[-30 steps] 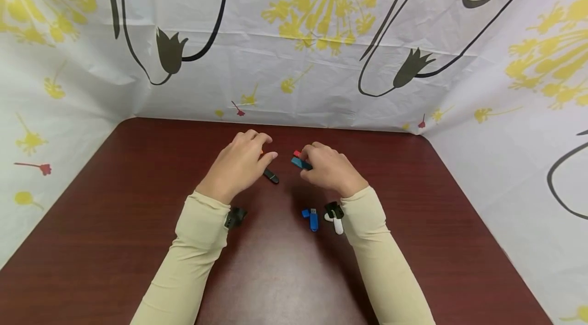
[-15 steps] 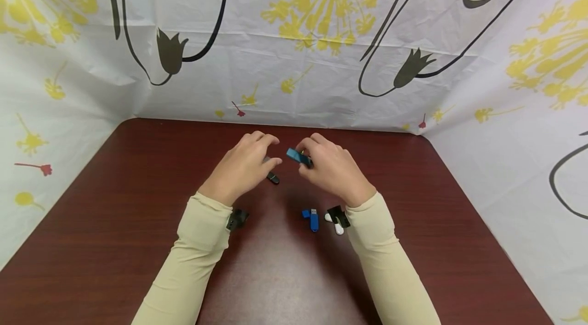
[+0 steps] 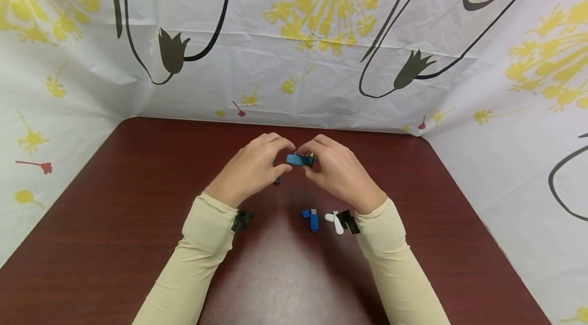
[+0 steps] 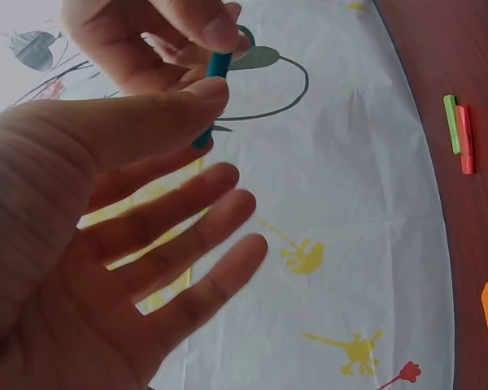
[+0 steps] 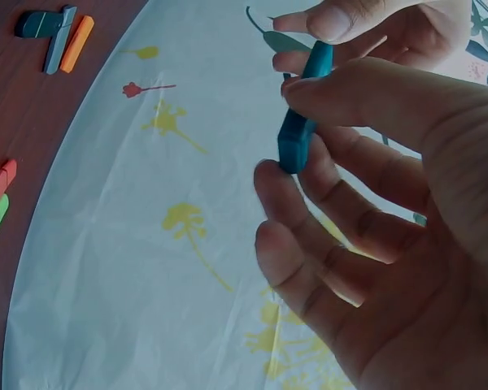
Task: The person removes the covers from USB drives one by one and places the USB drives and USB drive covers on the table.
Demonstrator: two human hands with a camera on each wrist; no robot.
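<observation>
A teal USB stick (image 3: 299,160) with a darker right end is held above the table between both hands. My right hand (image 3: 342,172) grips its dark end between thumb and fingers. With thumb and index finger, my left hand (image 3: 254,168) pinches the other end; its remaining fingers are spread in the left wrist view. The left wrist view shows the teal stick (image 4: 218,65) partly covered by the thumb. A black stick (image 3: 277,181) lies below the left hand, mostly hidden in the head view.
A blue USB stick (image 3: 314,220) lies beside its blue cap (image 3: 305,214), near a white USB stick (image 3: 338,224). Red (image 4: 465,140) and green (image 4: 452,123) sticks lie together. An orange stick (image 5: 77,45) lies beside a grey one (image 5: 57,41). A patterned cloth hangs behind the table.
The right hand has lifted the teal USB stick from the table. My left hand has moved right and now meets the stick's left end.
</observation>
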